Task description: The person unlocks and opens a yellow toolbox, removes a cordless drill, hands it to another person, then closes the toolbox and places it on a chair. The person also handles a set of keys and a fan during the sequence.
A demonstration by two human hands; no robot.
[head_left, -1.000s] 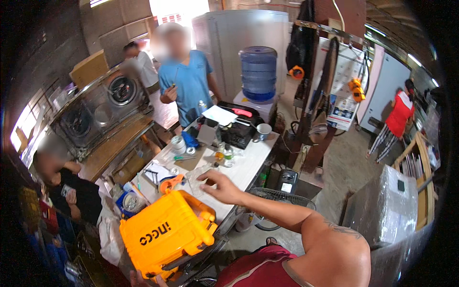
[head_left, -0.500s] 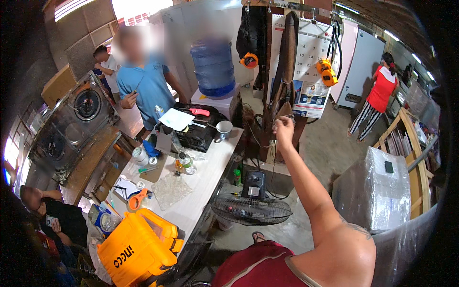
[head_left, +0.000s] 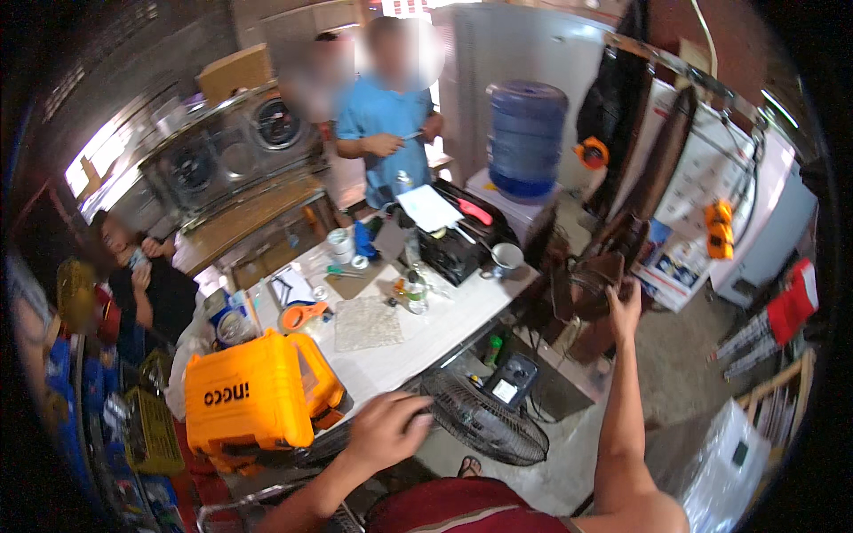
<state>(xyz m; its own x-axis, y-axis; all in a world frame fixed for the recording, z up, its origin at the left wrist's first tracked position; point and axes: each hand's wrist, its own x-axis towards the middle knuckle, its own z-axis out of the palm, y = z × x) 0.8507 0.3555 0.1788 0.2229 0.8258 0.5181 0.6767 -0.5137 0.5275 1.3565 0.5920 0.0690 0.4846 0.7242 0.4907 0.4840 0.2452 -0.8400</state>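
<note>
Since a moment ago the left hand [head_left: 384,428] has come into view, lying loosely curled and empty on the fan grille [head_left: 484,417] below the desk [head_left: 400,351]; the right hand [head_left: 622,306] grips the dark hanging leather piece [head_left: 613,258] farther ahead.

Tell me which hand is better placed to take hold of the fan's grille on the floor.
Left. The left hand hovers at the table edge just beside the fan, while the right hand is raised far off, touching the dark brown items hanging on the rack.
</note>
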